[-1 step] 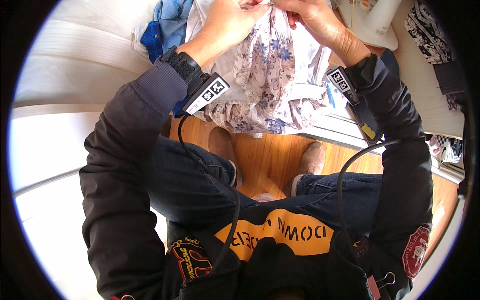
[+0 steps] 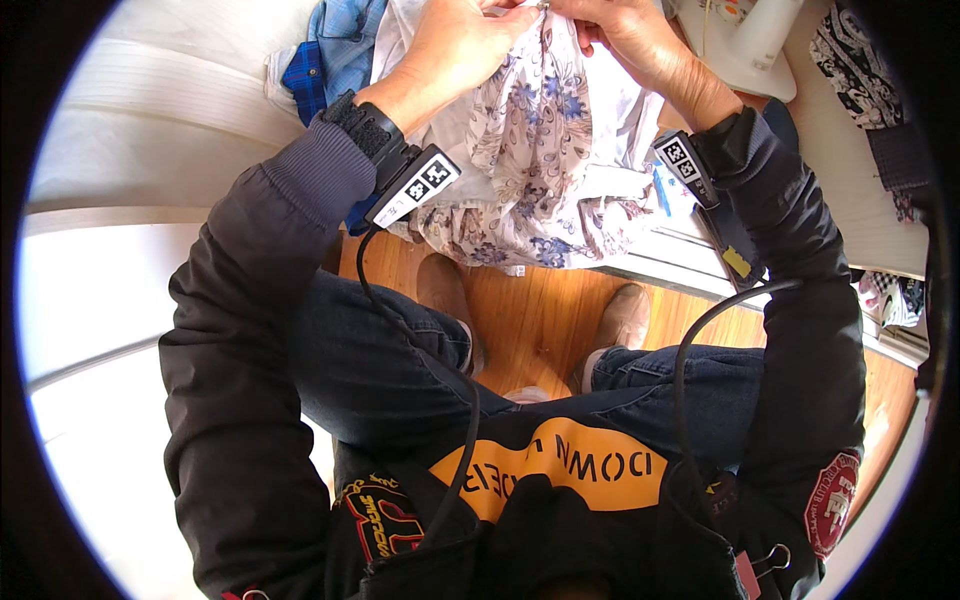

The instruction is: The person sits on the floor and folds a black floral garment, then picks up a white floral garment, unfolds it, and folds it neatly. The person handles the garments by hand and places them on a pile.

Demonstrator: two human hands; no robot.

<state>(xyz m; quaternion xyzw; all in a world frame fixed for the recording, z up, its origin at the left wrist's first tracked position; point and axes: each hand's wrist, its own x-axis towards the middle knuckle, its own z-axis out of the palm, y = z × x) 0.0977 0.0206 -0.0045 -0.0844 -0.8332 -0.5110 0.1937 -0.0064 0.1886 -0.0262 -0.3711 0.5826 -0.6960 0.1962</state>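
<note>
A thin white cloth with a blue-grey floral pattern (image 2: 540, 130) hangs in folds from the top of the view down over the edge in front of me. Both hands meet at its upper end, close to the picture's top rim. My left hand (image 2: 465, 40) is closed, with thumb and fingers pinching the cloth. From the other side my right hand (image 2: 630, 38) pinches it too, its thumb and forefinger near the left thumb. A tiny dark spot shows between the fingertips; I cannot make out what it is. The left fingertips are partly cut off by the frame.
Blue denim and plaid cloth (image 2: 335, 55) lies to the left of the floral cloth. At the upper right stands a white machine-like object (image 2: 765, 40) with a broad base. Black-and-white patterned cloth (image 2: 855, 70) lies farther right. Below are wooden flooring (image 2: 530, 330) and my shoes.
</note>
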